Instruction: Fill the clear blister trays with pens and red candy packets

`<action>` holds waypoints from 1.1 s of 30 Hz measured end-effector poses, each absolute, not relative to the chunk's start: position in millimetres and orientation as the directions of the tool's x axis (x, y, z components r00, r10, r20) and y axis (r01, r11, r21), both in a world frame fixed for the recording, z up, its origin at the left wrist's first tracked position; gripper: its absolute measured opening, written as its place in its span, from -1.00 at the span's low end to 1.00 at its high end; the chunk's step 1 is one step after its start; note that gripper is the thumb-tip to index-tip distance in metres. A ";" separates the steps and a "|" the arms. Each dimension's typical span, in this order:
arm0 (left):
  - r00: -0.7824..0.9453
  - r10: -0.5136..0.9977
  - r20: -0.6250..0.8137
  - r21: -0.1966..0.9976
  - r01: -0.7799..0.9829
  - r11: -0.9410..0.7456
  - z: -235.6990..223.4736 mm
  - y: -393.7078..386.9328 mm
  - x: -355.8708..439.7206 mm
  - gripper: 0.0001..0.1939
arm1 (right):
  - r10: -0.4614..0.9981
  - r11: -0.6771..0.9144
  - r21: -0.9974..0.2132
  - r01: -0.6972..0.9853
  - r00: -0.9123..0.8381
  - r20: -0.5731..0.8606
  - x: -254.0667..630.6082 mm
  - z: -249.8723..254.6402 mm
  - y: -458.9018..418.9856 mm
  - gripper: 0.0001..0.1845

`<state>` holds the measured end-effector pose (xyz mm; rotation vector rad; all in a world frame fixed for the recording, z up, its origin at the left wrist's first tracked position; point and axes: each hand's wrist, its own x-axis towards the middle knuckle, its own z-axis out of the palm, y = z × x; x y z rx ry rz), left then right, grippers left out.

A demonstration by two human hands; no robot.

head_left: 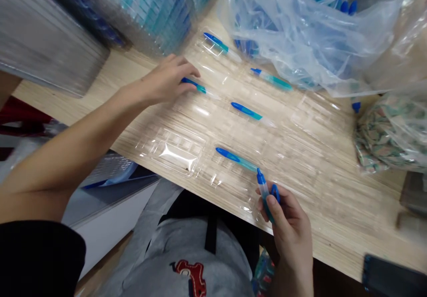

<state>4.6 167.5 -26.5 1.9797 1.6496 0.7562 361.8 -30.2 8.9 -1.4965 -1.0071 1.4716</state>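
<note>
Blue pens (pixel 246 111), clear plastic tray (pixel 178 156), both hands (pixel 163 81) (pixel 287 219)

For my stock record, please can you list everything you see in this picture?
table: one, light wood, under everything
tray: one, clear plastic, on the table
pens: five, blue and teal, on the tray
held pen: one, blue and teal, above the tray's near edge
bag of pens: one, clear, behind the tray
patterned bag: one, green, right of the tray
tray stacks: two, clear, far edge
left hand: one, over a pen
right hand: one, holding the held pen
</note>
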 end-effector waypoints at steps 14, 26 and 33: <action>0.107 0.929 0.355 0.584 0.750 -0.310 -9.3 92.0 35.4 -0.67 | 0.924 -0.382 -0.924 -0.031 0.013 -0.382 351.5 6.6 -37.6 -0.75; 0.271 0.938 -0.216 0.959 -0.119 0.255 27.8 -7.7 147.0 -0.77 | 0.913 -0.394 -0.871 -0.293 -0.237 -0.333 304.9 40.3 -27.3 -0.81; 0.294 0.925 -0.241 0.911 -0.259 0.320 33.1 -11.9 145.7 -0.76 | 0.961 -0.263 -0.958 -0.118 -0.124 -0.249 324.3 33.5 -40.1 -0.78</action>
